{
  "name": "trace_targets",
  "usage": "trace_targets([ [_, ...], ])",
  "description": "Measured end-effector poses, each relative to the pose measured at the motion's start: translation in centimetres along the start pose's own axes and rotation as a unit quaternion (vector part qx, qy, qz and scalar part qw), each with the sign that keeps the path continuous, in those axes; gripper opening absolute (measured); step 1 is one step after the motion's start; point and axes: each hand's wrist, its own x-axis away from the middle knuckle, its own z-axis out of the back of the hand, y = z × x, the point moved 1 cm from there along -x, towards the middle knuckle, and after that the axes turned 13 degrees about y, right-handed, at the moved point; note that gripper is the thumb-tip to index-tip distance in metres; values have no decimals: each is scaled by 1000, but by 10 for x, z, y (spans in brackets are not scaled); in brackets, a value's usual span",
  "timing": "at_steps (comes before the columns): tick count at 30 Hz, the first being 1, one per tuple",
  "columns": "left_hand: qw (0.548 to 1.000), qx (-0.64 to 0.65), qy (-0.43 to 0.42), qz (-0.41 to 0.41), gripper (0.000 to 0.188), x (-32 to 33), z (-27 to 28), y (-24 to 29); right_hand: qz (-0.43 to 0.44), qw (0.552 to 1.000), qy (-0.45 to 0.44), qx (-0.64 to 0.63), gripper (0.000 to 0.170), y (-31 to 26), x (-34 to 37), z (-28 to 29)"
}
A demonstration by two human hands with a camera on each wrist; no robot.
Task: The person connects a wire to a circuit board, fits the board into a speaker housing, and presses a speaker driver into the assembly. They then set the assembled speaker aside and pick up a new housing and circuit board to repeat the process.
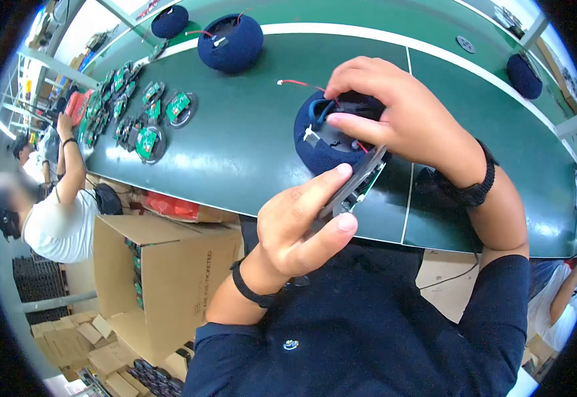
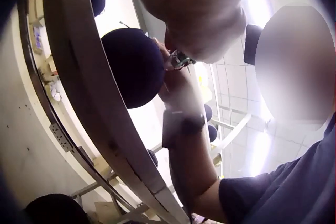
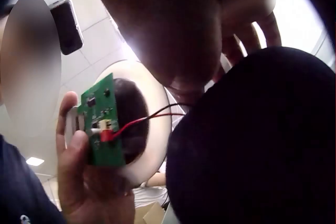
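A round shell in navy knit fabric sits on the green bench, its opening facing up. My left hand grips a black disc by its edge, tilted beside the shell. The disc carries a green circuit board; red and black wires run from its plug toward the shell. My right hand reaches over the opening, thumb and forefinger pinching a fold of the navy fabric at the rim. A loose red lead with a white plug sticks out past the forefinger.
Several board-bearing discs are spread at the bench's left. Other navy shells stand farther back, one with leads and one at right. An open cardboard box stands below the front edge. Another person works at left.
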Motion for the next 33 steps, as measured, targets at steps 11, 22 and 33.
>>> trace_targets([
  [11, 831, 164, 214, 486, 59, -4, 0, 14, -171, 971, -31, -164, 21, 11, -24, -15],
  [22, 798, 182, 239, 522, 55, -13, -7, 0, -20, 984, 58, -167, 16, 11, 6, -6],
  [33, 837, 99, 213, 493, 55, -12, -9, -4, 144, 986, 46, -63, 13, 7, 8, 2],
])
